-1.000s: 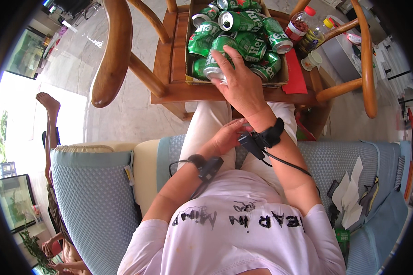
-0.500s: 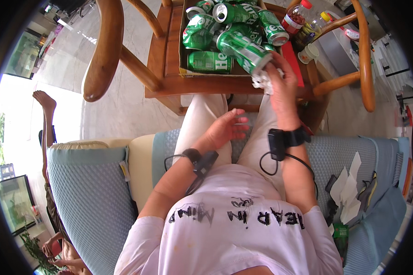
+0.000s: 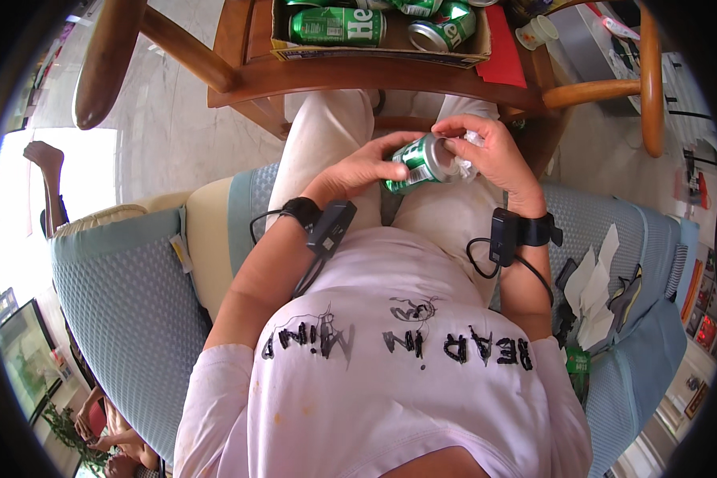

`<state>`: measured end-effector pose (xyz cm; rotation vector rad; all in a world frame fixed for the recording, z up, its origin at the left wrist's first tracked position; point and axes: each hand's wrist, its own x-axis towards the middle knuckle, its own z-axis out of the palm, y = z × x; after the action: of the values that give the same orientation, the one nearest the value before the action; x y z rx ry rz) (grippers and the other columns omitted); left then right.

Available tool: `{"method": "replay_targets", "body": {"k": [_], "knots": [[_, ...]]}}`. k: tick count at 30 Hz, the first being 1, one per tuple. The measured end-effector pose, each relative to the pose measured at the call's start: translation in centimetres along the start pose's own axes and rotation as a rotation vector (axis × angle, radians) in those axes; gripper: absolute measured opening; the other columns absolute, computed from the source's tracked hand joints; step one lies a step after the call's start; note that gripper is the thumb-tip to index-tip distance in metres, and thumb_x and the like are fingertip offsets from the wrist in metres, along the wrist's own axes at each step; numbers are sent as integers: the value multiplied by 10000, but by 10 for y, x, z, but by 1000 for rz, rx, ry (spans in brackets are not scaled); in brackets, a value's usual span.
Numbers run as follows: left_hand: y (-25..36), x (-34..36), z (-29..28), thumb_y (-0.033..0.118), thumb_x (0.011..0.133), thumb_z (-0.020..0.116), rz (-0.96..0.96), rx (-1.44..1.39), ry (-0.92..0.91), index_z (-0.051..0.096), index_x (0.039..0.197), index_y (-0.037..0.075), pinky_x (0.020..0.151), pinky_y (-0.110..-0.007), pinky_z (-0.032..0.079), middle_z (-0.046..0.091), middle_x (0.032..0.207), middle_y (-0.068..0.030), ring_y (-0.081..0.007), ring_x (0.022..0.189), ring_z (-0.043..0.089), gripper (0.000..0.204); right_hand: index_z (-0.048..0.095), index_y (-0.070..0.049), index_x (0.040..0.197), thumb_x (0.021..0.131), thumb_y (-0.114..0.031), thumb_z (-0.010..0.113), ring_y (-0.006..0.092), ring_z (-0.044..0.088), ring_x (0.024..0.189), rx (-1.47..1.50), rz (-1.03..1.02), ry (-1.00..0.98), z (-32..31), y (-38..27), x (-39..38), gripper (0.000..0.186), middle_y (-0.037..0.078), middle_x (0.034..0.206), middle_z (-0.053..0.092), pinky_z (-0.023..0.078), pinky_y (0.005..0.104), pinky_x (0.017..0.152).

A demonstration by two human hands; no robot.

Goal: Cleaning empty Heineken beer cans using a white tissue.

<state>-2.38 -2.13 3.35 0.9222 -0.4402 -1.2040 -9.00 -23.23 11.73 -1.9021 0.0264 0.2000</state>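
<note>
Above my lap, my left hand (image 3: 357, 171) is wrapped round a green drink can (image 3: 416, 162), which lies tilted with one end toward the right. Between the fingers of my right hand (image 3: 498, 156) is a crumpled white tissue (image 3: 468, 163), held against that silver end of the can. Part of the can is hidden behind my left fingers. Beyond my knees stands an open cardboard box (image 3: 382, 54) with several more green cans in it; one green can (image 3: 338, 27) lies on its side near the front, beside another can (image 3: 444, 30).
The box rests on a wooden chair (image 3: 295, 82) with curved arms. A red paper (image 3: 502, 60) and a paper cup (image 3: 536, 32) are right of it. White paper strips (image 3: 596, 295) lie on the blue sofa (image 3: 637, 239) at my right. Another person's foot (image 3: 45, 157) shows at far left.
My right hand has brought a can from the box back to my lap, with the tissue still in it. My left hand has closed round the can. The view has shifted toward me.
</note>
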Motion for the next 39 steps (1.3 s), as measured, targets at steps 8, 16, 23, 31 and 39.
{"method": "replay_targets", "body": {"k": [8, 16, 23, 31, 39], "knots": [[-6, -1, 0, 210, 617, 882, -131, 86, 42, 517, 1259, 52, 976, -293, 389, 593, 1121, -26, -158, 1068, 530, 756, 625, -28, 904, 816, -141, 709, 157, 617, 783, -12, -218, 445, 39, -17, 9, 166, 58, 856, 635, 491, 286, 717], [-7, -2, -2, 174, 621, 872, -62, -43, 101, 505, 1263, 77, 966, -306, 414, 601, 1102, -23, -170, 1057, 546, 746, 620, -45, 1123, 964, -256, 501, 240, 528, 1144, -3, -323, 41, 34, 0, -1, 290, 104, 1169, 582, 426, 333, 962], [-9, -1, -6, 179, 607, 872, -53, -83, 97, 489, 1286, 71, 981, -310, 402, 592, 1131, -24, -172, 1074, 538, 786, 573, -88, 1260, 949, -266, 529, 237, 491, 1110, -139, -415, 142, 37, -3, -14, 361, 95, 1201, 506, 443, 335, 927], [-9, -3, -6, 184, 603, 875, -50, -106, 73, 484, 1295, 63, 997, -308, 390, 591, 1156, -31, -174, 1093, 533, 804, 561, -71, 1267, 821, -43, 555, 239, 523, 1047, -244, -354, 49, 19, -12, -23, 447, 110, 1161, 535, 460, 322, 879], [-5, -3, -2, 231, 600, 882, -121, -1, -2, 510, 1273, 53, 983, -299, 394, 603, 1127, -26, -170, 1076, 540, 789, 642, -16, 1081, 720, 95, 628, 169, 629, 854, -280, -254, 173, 9, -10, -28, 378, 60, 933, 651, 501, 264, 778]]}}
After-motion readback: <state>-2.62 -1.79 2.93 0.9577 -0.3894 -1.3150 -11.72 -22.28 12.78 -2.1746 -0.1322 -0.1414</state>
